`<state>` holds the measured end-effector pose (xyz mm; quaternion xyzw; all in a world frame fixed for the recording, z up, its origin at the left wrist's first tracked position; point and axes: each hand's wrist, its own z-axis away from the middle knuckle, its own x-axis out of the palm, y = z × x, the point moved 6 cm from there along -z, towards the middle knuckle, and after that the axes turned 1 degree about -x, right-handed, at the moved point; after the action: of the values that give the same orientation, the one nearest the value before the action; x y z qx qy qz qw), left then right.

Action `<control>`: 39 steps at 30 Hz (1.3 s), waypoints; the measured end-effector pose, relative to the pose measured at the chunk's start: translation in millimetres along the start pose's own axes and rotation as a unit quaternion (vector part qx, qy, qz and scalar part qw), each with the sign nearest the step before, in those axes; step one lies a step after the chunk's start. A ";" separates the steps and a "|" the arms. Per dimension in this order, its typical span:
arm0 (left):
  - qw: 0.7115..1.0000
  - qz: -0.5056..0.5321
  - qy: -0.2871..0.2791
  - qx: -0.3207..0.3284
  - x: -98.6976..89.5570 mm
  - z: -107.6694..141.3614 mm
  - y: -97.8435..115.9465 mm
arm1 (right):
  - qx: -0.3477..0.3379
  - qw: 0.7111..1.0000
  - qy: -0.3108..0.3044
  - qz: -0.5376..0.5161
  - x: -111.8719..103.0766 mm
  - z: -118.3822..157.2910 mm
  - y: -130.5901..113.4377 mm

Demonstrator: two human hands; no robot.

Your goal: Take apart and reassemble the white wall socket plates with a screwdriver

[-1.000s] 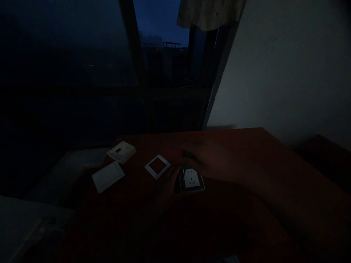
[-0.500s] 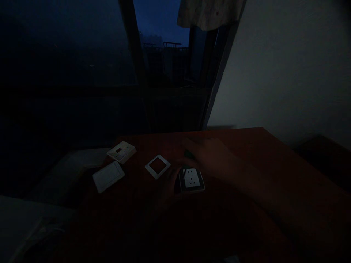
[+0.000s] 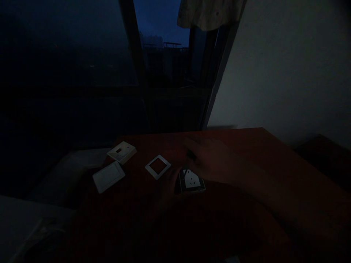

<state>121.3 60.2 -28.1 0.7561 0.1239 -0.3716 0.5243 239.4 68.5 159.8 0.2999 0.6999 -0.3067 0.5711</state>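
In dim light, a wall socket (image 3: 192,181) with a white face and dark surround lies on the reddish table. My left hand (image 3: 168,188) is closed around its left side, much of it lost in shadow. Over the socket's upper edge, my right hand (image 3: 212,157) grips a screwdriver (image 3: 191,155) with a dark green handle. The shaft slants down to the socket's upper left corner; whether the tip sits in a screw is too dark to tell. Left of the socket lies a white square frame (image 3: 151,171), apart from both hands.
A white box-like plate (image 3: 124,152) with a small dark opening and a flat white cover (image 3: 108,177) lie at the left of the table (image 3: 246,146). Behind stands a window (image 3: 164,65); a pale wall (image 3: 282,73) rises at right.
My right hand has turned slightly and dropped a little over the socket, covering more of its upper right. The left hand and the loose plates stay put.
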 end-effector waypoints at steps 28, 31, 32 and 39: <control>1.000 -0.006 0.010 0.000 -2.5 1.6 1.6 | 0.057 0.998 -0.006 0.039 2.3 7.7 -3.2; 1.000 -0.010 0.011 -0.007 -2.2 1.7 0.4 | 0.089 0.993 -0.005 0.073 1.4 7.7 -1.2; 1.000 -0.010 0.009 -0.005 -1.5 1.6 0.2 | 0.081 0.994 -0.002 0.067 0.7 8.1 -2.5; 1.000 0.003 0.016 0.004 -0.2 1.4 -2.3 | 0.048 0.998 0.018 0.047 1.8 8.9 -4.6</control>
<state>119.2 60.0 -29.8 0.7644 0.1286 -0.3587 0.5201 241.1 58.8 157.0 0.3653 0.6794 -0.3075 0.5572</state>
